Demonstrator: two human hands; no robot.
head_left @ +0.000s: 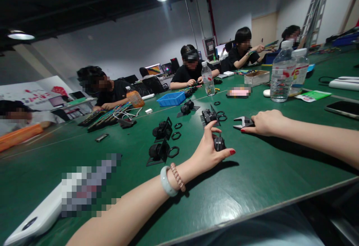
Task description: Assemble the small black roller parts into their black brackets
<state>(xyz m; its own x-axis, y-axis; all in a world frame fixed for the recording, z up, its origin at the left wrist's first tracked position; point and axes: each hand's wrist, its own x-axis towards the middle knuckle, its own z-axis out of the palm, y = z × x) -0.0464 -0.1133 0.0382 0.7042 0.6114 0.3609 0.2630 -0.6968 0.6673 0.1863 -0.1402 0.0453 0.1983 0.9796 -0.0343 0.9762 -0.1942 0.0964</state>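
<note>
My left hand (207, 145) is closed round a small black plastic part (219, 144), held just over the green table (224, 193). My right hand (266, 122) grips a pair of pliers (242, 122), whose silver jaws are spread and point left. Beyond the left hand is a black bracket-like assembly (209, 115), with black rings (222, 116) beside it. More black assemblies (162, 129) lie to the left, each near a black ring (174, 151). Another assembly (187, 107) sits farther back. My fingers partly cover the held part.
Water bottles (280, 74) stand behind my right hand, near a green packet (314, 95) and a phone (343, 107). A blue tray (171, 99) and an orange drink bottle (135, 97) are farther off. A white device (36, 216) lies front left. Several people (192, 70) sit across the table.
</note>
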